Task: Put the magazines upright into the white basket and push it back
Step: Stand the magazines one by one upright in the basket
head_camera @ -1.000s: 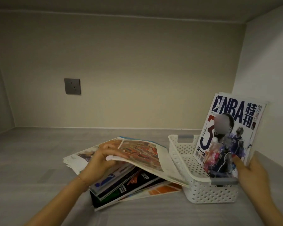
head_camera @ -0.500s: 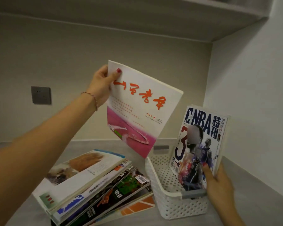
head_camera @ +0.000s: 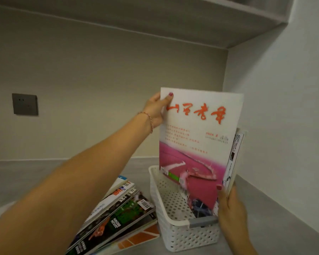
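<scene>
A fanned stack of magazines (head_camera: 118, 216) lies on the desk (head_camera: 35, 181) left of the white basket (head_camera: 175, 234). The left hand (head_camera: 156, 109) pinches the top left corner of the pink-and-white magazine (head_camera: 197, 144), thumb in front, its lower edge inside the basket. At the near right, the right hand (head_camera: 230, 208) grips an upright magazine (head_camera: 235, 157) behind it, fingers curled round its edge.

White perforated basket (head_camera: 175, 234); magazine (head_camera: 197, 144) white, seemingly pink.

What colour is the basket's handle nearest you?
Grey, set on the white perforated basket; the handle shows in the head view.
</scene>
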